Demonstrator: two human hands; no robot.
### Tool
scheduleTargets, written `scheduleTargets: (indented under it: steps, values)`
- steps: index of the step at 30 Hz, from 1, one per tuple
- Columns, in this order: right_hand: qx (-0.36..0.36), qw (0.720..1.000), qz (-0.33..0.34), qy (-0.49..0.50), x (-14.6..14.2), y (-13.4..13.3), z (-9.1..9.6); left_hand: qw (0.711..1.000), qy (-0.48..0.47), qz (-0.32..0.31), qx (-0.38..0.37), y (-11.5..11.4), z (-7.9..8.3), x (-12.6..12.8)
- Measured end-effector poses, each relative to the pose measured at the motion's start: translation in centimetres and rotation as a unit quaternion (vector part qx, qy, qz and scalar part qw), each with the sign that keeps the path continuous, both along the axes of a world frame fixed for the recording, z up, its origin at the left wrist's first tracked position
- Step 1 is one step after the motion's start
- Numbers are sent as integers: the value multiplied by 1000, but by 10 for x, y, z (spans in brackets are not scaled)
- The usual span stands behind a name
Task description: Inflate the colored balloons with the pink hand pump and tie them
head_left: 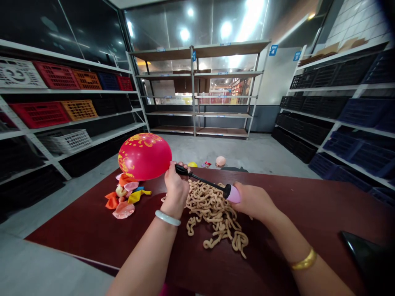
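Observation:
An inflated red balloon (145, 156) with yellow print sits on the nozzle end of a hand balloon pump (233, 194). My left hand (177, 183) is closed around the balloon's neck and the pump's black nozzle. The pump's pale purple body is gripped by my right hand (254, 201), and its black rod shows between my hands. Beneath them lies a heap of tan, curly, rope-like pieces (212, 205) on the dark red table (92, 234). To the left of my left hand is a small pile of limp balloons (126, 193) in orange, pink, yellow and blue.
A dark flat object (364, 255) lies at the table's right edge. Beyond the table, a pale pink balloon (220, 161) and a yellow one (192, 164) rest on the floor. Shelves with plastic crates (40, 114) line both sides; a metal rack (194, 90) stands behind.

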State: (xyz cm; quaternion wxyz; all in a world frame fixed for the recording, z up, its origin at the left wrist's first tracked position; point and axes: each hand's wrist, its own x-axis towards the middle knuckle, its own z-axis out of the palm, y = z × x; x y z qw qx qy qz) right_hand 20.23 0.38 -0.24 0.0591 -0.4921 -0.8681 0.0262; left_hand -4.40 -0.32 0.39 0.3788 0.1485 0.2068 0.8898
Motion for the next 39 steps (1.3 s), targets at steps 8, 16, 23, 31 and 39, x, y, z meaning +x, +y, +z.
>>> scheduleTargets:
  steps: [8,16,23,31,39]
  values:
    - [18,1000,1,-3,-4,-6,-2,998,7,-61,-35,-9,-20,72]
    - [11,1000,1,27,-12,-13,-1,994,-2,-97,-46,-16,-30,108]
    - [-10,999,-8,35,-14,-13,0,996,12,-73,-52,-13,-22,95]
    - [-6,1000,0,23,-5,-3,0,1000,19,-2,-17,-5,6,14]
    - [27,1000,8,5,6,2,0,1000,18,16,-6,-1,1,12]
